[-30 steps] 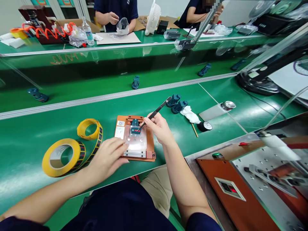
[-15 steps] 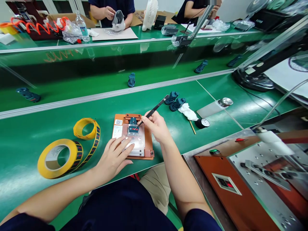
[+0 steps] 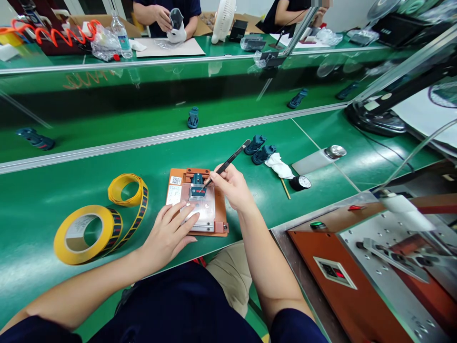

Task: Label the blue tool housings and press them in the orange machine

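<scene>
My right hand (image 3: 233, 186) pinches black tweezers (image 3: 231, 161), whose tips point down at a dark label with red lettering (image 3: 198, 191). That label sits at the top of a clear plate (image 3: 209, 209) on an orange-brown fixture (image 3: 220, 216). A dark teal housing (image 3: 197, 178) shows in the fixture just behind the label. With fingers spread, my left hand (image 3: 171, 231) lies flat on the clear plate's left front part. To the left stands a yellow roll of labels (image 3: 66, 233), its strip of dark labels running to a smaller yellow coil (image 3: 114, 193).
Two teal housings (image 3: 263, 155) stand right of the fixture, beside a white cloth (image 3: 280, 166), a round gauge (image 3: 302, 183) and a silver-capped bottle (image 3: 314, 159). An orange machine (image 3: 342, 286) is at the right. Beyond the metal rail, a green conveyor (image 3: 143, 128) carries several housings. Co-workers sit opposite.
The housings on the conveyor have shifted slightly left. Across the bench, a co-worker's hands have moved a little with the grey piece. My hands and the tweezers look the same.
</scene>
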`<state>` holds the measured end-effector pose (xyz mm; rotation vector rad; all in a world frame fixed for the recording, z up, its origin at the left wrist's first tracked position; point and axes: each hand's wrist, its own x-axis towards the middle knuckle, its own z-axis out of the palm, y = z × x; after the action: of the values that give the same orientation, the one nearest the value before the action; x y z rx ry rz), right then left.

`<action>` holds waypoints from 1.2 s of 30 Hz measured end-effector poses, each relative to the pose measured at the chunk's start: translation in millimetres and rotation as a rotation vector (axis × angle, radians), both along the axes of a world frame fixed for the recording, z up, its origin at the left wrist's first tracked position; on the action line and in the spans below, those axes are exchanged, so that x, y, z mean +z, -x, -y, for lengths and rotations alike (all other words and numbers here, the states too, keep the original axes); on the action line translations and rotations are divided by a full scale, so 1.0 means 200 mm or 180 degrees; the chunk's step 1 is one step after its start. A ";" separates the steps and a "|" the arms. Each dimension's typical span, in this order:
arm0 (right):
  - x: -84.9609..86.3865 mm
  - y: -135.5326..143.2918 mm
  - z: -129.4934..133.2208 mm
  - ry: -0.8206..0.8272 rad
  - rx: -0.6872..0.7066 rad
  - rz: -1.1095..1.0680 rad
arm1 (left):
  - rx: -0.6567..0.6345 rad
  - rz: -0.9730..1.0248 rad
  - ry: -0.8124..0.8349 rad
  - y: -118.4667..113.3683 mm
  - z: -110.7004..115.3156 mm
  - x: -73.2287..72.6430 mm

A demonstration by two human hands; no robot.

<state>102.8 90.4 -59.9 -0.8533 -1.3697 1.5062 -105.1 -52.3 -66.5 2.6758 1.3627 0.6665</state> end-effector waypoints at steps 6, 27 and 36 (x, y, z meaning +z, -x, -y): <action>0.01 -0.01 0.01 -0.0059 0.0014 0.0102 | 0.0018 -0.0013 0.0045 0.00 0.00 0.01; 0.04 -0.01 -0.03 -0.0190 0.0089 0.0546 | 0.0191 -0.0115 0.0166 -0.09 -0.14 0.10; -0.04 -0.23 0.07 -0.0748 -0.1654 0.1379 | 0.0972 0.1015 0.0883 -0.07 -0.29 0.09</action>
<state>148.5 76.0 -68.8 -1.3100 -1.4437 0.7725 -91.8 5.6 -48.4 2.0668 1.6417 0.8174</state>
